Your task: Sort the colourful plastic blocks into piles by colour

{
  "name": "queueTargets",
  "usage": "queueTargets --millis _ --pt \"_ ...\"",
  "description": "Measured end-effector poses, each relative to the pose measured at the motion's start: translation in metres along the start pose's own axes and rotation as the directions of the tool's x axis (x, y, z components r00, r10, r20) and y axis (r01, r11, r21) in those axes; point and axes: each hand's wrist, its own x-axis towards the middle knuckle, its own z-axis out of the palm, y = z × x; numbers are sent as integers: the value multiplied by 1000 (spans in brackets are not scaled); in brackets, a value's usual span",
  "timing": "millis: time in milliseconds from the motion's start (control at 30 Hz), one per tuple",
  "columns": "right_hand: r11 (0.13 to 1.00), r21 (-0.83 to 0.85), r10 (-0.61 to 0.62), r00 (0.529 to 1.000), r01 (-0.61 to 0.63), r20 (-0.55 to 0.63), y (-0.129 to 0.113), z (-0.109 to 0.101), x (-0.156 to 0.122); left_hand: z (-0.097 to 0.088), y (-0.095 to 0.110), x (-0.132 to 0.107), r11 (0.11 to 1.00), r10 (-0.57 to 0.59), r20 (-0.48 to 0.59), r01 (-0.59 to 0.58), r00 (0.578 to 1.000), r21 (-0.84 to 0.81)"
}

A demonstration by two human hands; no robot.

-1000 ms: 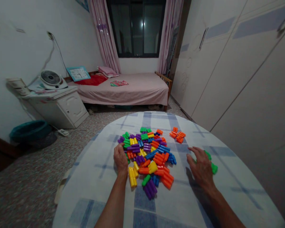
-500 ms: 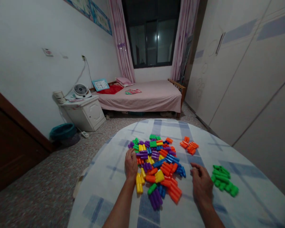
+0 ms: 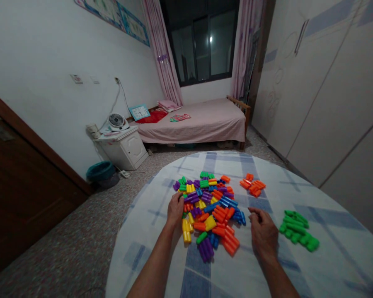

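Note:
A loose heap of interlocking plastic building blocks (image 3: 208, 207) in many colours lies in the middle of a round table covered by a blue-checked white cloth (image 3: 143, 252). My left hand (image 3: 175, 211) rests on the heap's left edge, fingers curled down among the pieces. Whether it grips one is hidden. My right hand (image 3: 262, 231) hovers just right of the heap, fingers loosely apart and empty, closest to some blue blocks (image 3: 239, 218). Beyond it lies a separate heap of green blocks (image 3: 295, 231). A small group of orange blocks (image 3: 253, 185) sits farther back.
The table's rounded edge drops to a speckled floor (image 3: 65, 248) on the left. A white cabinet (image 3: 124, 151) with a small fan (image 3: 116, 122) and a teal basket (image 3: 101, 171) stand beyond it. A pink-covered bed (image 3: 192, 126) lies ahead, with white wardrobe doors (image 3: 329, 99) on the right.
My right hand has moved left from the green blocks to the main heap's right side, uncovering the green heap. My left hand stays at the heap's edge. The view has swung and settled.

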Motion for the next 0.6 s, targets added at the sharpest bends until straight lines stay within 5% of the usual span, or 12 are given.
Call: queueTargets --millis 167,400,600 --pt "999 -4 -39 999 39 4 -2 -1 -2 -15 1 -3 1000 14 185 -17 983 14" --pt "999 -11 -34 999 34 23 -2 -1 -3 -15 -1 5 967 113 -2 -109 994 229" --pt "999 -29 -28 999 29 27 0 1 -1 -9 11 31 843 160 179 -229 971 488"
